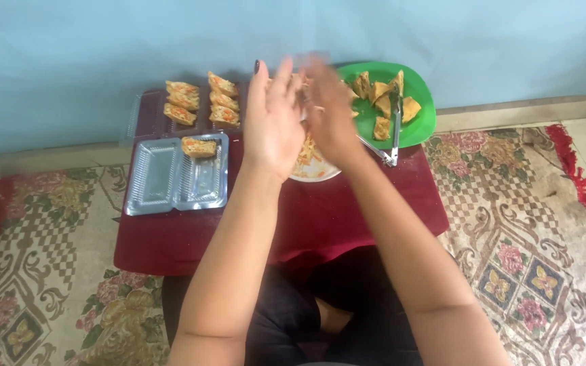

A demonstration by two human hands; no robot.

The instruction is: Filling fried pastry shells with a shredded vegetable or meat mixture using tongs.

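My left hand (pixel 272 118) is raised above the low dark red table (pixel 347 217), palm turned inward, fingers straight and apart, holding nothing. My right hand (pixel 330 112) faces it a few centimetres away, blurred by motion, also with nothing visible in it. Both hover over a white plate (pixel 313 168) with shredded orange and pale filling. A green plate (pixel 420 108) with fried golden triangular pieces (pixel 381 102) lies just right of my right hand, and metal tongs (pixel 393 135) rest across it.
A clear plastic two-compartment tray (pixel 164 177) at the table's left holds one stuffed roll (pixel 199 146). Behind it, several more stuffed rolls (pixel 201 102) sit in another clear tray. A patterned carpet (pixel 523 224) surrounds the table; a pale blue wall (pixel 103 47) stands behind.
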